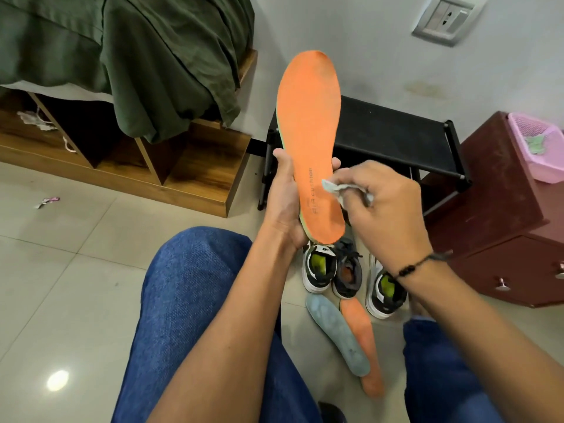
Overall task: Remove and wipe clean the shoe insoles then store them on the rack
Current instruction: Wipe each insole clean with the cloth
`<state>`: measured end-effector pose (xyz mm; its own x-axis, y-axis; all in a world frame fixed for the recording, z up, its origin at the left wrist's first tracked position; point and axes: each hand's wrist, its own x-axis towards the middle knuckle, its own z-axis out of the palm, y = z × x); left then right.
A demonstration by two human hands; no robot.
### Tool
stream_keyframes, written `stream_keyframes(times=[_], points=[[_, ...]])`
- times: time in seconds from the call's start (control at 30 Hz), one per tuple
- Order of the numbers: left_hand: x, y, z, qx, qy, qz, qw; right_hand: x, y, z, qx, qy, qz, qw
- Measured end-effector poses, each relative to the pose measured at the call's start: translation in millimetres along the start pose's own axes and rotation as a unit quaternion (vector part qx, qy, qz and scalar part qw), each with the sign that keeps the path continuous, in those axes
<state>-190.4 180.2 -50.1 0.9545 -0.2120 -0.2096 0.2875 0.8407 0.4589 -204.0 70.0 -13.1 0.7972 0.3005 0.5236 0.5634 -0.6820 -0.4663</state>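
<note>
We note first the bed point(128, 56) with its green cover at upper left, then the maroon cabinet point(500, 209) at right carrying a pink basket point(540, 148). Between them, against the wall, stands the black rack point(393, 132); its top shelf, so far as we can see it, bears nothing.

On the floor tiles near the knees we record three shoes point(348, 270) side by side, and just in front of them two loose insoles: a grey-blue insole point(335, 334) lying partly over a second orange insole point(366, 349).

Our left hand point(283, 203) grasps the orange insole point(311, 126) round its heel half, holding it upright in the air in front of the rack, printed face toward us. Our right hand point(393, 209) pinches a small crumpled wipe point(335, 189), which touches the insole face just beside the lettering.

We judge wiping to be in hand, with storage not begun.

Risks from here:
- The long toe end is unsupported; firm pressure from the wipe may bend or flick it.
- The wipe is small, so soil near the toe may merely be smeared.
- The floor insoles lie close to the legs and may be trodden on or dirtied when we shift.
</note>
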Motion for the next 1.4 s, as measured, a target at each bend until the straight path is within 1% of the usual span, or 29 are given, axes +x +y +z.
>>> stream_keyframes(times=[0.13,0.2,0.27,0.37,0.43,0.53,0.6,0.63,0.7,0.73,0.77,0.8,0.83,0.87,0.93,1.0,1.03,1.13,1.23,1.33,1.4], points=[[2.0,-0.1,-3.2,-0.023,-0.010,0.002,1.000,5.0,10.0,13.3,-0.116,-0.038,-0.077,0.990],[2.0,1.7,-5.5,-0.019,-0.016,-0.006,1.000,-2.5,8.3,18.5,-0.157,-0.017,-0.078,0.984],[3.6,2.1,-6.6,-0.020,-0.011,-0.004,1.000,-9.0,3.4,23.8,-0.161,-0.002,-0.069,0.985],[6.4,1.6,-8.7,-0.040,0.015,0.027,0.999,-19.5,-8.8,30.8,-0.103,0.006,-0.039,0.994],[7.1,1.4,-9.3,-0.064,0.020,0.043,0.997,-25.2,-19.9,34.7,-0.079,0.026,0.011,0.997],[5.7,0.9,-8.1,-0.069,0.025,0.056,0.996,-30.5,-35.4,39.4,-0.059,0.048,0.091,0.993],[5.0,0.9,-7.3,-0.068,0.030,0.070,0.995,-30.7,-44.8,39.1,-0.030,0.041,0.138,0.989],[5.0,1.4,-6.9,-0.068,0.033,0.078,0.994,-30.1,-47.6,38.0,-0.002,0.023,0.165,0.986],[4.0,2.3,-5.8,-0.068,0.032,0.077,0.994,-25.9,-48.8,30.0,0.098,-0.011,0.222,0.970],[3.6,3.2,-5.0,-0.063,0.024,0.063,0.996,-21.1,-47.5,22.6,0.152,-0.014,0.247,0.957],[2.9,3.7,-4.6,-0.053,0.009,0.042,0.998,-15.9,-44.2,15.0,0.182,-0.005,0.265,0.947],[2.1,3.9,-4.2,-0.038,-0.008,0.021,0.999,-10.2,-38.7,8.9,0.180,0.007,0.266,0.947],[1.5,4.0,-3.5,-0.025,-0.018,0.007,0.999,-4.6,-32.2,4.7,0.146,0.014,0.248,0.958],[0.9,3.8,-3.5,-0.019,-0.021,0.002,1.000,-0.5,-26.7,2.9,0.092,0.015,0.216,0.972],[1.4,3.4,-4.1,-0.021,-0.017,0.001,1.000,1.8,-16.3,6.2,-0.018,0.006,0.116,0.993],[1.9,3.9,-4.1,-0.020,-0.010,0.014,1.000,-3.1,-9.9,14.2,-0.104,-0.011,0.036,0.994],[2.3,4.6,-4.4,-0.020,-0.004,0.026,0.999,-7.9,-9.6,17.8,-0.125,-0.008,0.018,0.992],[4.6,4.0,-6.5,-0.052,0.017,0.055,0.997,-22.8,-20.5,26.4,-0.121,0.017,0.023,0.992],[4.7,2.9,-8.4,-0.079,0.024,0.068,0.994,-33.8,-36.7,36.6,-0.107,0.027,0.075,0.991],[5.6,3.0,-11.5,-0.072,0.033,0.076,0.994,-34.9,-51.1,42.2,-0.081,0.031,0.131,0.988],[6.3,3.1,-11.7,-0.058,0.036,0.083,0.994,-32.4,-56.1,38.8,-0.039,0.019,0.171,0.984]])
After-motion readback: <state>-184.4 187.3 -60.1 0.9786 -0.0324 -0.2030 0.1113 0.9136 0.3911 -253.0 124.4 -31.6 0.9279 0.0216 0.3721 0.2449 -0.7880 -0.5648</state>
